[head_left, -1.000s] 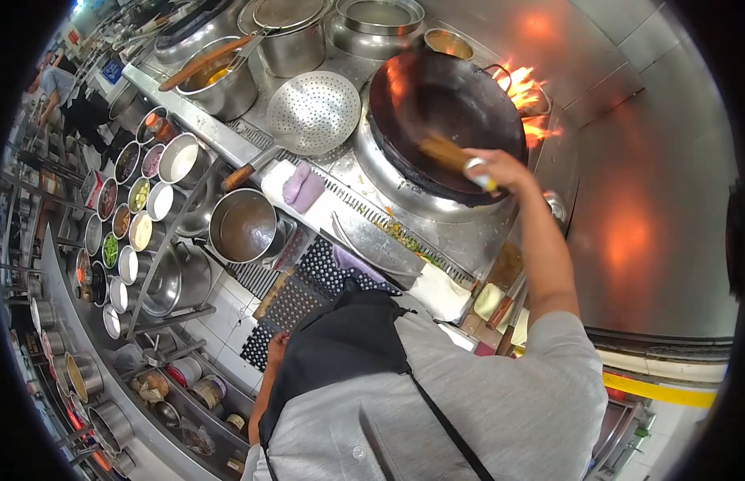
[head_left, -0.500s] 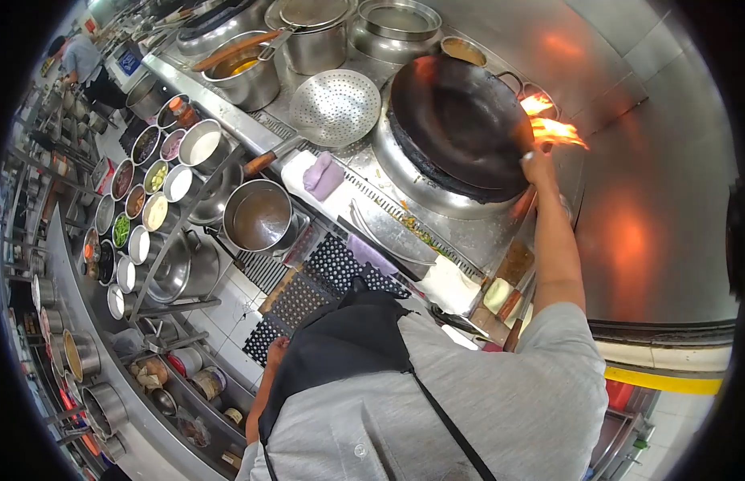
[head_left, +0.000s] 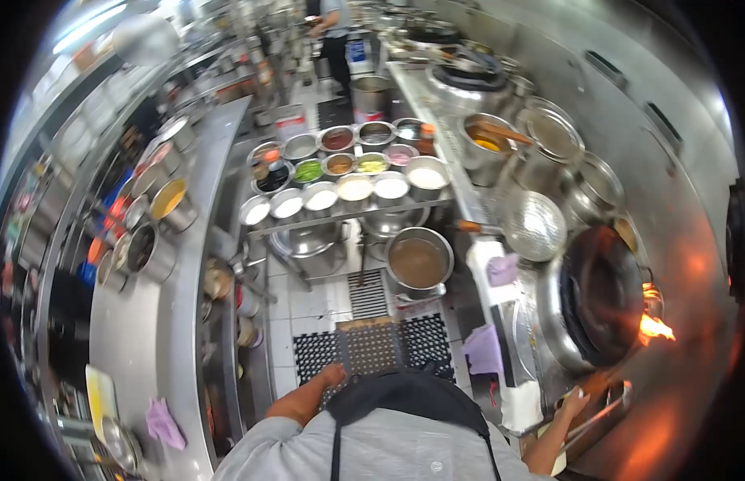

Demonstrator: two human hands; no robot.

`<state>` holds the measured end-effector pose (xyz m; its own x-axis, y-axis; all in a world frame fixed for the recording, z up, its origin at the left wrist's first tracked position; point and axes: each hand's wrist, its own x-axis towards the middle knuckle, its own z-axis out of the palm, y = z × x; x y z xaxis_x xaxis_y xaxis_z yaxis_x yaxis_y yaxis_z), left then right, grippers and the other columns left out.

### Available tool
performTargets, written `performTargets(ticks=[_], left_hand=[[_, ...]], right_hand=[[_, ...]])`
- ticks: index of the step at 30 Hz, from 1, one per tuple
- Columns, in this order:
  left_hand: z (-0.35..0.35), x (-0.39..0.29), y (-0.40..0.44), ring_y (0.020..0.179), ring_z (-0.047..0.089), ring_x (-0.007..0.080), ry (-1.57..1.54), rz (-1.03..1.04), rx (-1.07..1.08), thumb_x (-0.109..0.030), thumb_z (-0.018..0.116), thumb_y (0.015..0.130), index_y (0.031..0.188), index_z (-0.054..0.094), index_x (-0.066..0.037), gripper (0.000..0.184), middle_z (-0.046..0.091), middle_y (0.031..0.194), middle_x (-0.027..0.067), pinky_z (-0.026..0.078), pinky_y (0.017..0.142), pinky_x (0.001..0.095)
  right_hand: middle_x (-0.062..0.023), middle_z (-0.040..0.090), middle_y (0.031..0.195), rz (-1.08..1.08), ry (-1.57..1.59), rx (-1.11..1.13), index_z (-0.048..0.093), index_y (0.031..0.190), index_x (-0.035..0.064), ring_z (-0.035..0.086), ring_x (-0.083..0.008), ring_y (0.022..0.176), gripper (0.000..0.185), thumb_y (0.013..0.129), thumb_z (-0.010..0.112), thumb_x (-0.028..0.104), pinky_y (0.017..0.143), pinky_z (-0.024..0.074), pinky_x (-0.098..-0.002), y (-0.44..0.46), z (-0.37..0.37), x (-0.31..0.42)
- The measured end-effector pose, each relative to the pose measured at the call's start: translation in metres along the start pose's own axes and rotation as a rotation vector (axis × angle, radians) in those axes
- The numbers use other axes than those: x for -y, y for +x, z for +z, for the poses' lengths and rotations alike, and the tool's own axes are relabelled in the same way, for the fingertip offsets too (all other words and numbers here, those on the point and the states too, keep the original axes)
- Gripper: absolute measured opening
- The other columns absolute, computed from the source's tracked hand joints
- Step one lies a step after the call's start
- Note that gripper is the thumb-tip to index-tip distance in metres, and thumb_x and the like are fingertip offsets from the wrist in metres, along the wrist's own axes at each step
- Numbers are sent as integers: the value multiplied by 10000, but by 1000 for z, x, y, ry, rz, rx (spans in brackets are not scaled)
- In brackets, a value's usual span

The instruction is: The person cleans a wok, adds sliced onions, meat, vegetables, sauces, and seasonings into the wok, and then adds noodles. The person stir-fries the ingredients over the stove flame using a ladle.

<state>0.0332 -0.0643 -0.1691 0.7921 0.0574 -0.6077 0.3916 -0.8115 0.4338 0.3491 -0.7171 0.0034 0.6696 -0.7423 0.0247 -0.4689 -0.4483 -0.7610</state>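
My right hand is low at the right, just short of the near rim of a dark wok. Its fingers look curled, with something small and whitish at them; blur hides what it is. The wok sits tilted on a steel burner ring, and flames rise at its far right side. My left hand hangs over the floor mats in front of my apron, closed and holding nothing that I can see. A perforated strainer rests to the left of the wok.
Several seasoning bowls fill a rack ahead. A pot of brownish liquid stands by the stove. Purple cloths lie along the counter edge. To the left runs a steel counter. Another person stands far ahead.
My view has swung left, showing more of the aisle and left counter. My right hand has come away from the wok's rim toward me. The flames still burn.
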Motion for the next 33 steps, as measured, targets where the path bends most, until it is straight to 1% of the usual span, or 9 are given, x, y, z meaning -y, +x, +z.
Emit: performTargets(ticks=[7, 9, 10, 12, 16, 18, 22, 24, 33], left_hand=[[-15, 14, -43, 1109, 584, 296, -2, -33, -78, -217, 559, 862, 1014, 692, -57, 258, 645, 1146, 139, 470, 952, 377], [-15, 20, -53, 1079, 598, 312, -105, -137, -84, -220, 590, 837, 1022, 687, -53, 267, 651, 1111, 162, 479, 929, 392], [-11, 21, -62, 1050, 612, 328, -182, -207, -71, -223, 622, 813, 1030, 681, -48, 285, 658, 1077, 184, 488, 906, 408], [27, 48, -56, 988, 634, 359, -70, -192, -206, -168, 679, 748, 1032, 675, -62, 303, 668, 1007, 199, 501, 865, 430], [47, 60, -90, 966, 646, 360, -381, -349, -339, -84, 696, 699, 992, 678, -59, 295, 674, 991, 192, 515, 831, 428], [64, 65, -106, 956, 650, 362, -507, -432, -394, -67, 698, 687, 982, 677, -54, 296, 673, 989, 198, 522, 813, 429], [106, 91, -135, 875, 666, 372, -363, -391, -190, -52, 665, 665, 868, 685, -27, 206, 675, 897, 219, 538, 730, 443], [103, 71, -164, 850, 666, 376, -449, -500, -411, -104, 647, 684, 798, 691, -29, 142, 673, 858, 220, 538, 721, 446], [185, 89, -178, 873, 668, 356, -472, -527, -344, -167, 641, 724, 841, 708, -50, 178, 682, 882, 197, 540, 736, 444]], right_hand=[[-313, 433, 1372, -106, -758, 314, 389, 1426, 57, 496, -444, 1203, 698, 812, 634, 283, 1024, 405, -470, -46, -3, 22], [-316, 571, 1121, -308, -675, 41, 539, 1248, -9, 559, -470, 1044, 524, 758, 649, 140, 939, 449, -474, -98, -24, 86], [-308, 589, 1093, -893, -508, -127, 548, 1230, -26, 576, -459, 1005, 443, 801, 585, 76, 917, 455, -449, -45, -7, 32], [-281, 605, 1095, -660, -440, 100, 567, 1212, -30, 589, -426, 995, 385, 841, 520, 63, 907, 450, -423, -82, -7, 101], [-206, 656, 977, -923, -249, 327, 597, 1162, -29, 618, -369, 897, 333, 881, 485, 109, 834, 461, -420, -128, 51, 124], [-48, 614, 802, -749, -80, 684, 615, 1153, 15, 563, -132, 661, 285, 908, 529, 130, 519, 476, -280, -173, 84, 123], [-18, 517, 612, -699, -67, 1097, 617, 959, 26, 493, -92, 486, 121, 940, 532, 111, 374, 404, -246, -223, 141, 70], [-24, 508, 606, -509, -217, 1195, 590, 895, 36, 502, -109, 486, 130, 950, 518, 130, 384, 394, -239, -227, 152, 38], [-48, 608, 727, -602, -608, 1309, 633, 928, 15, 578, -135, 623, 197, 952, 542, 188, 542, 450, -260, -175, 182, -113]])
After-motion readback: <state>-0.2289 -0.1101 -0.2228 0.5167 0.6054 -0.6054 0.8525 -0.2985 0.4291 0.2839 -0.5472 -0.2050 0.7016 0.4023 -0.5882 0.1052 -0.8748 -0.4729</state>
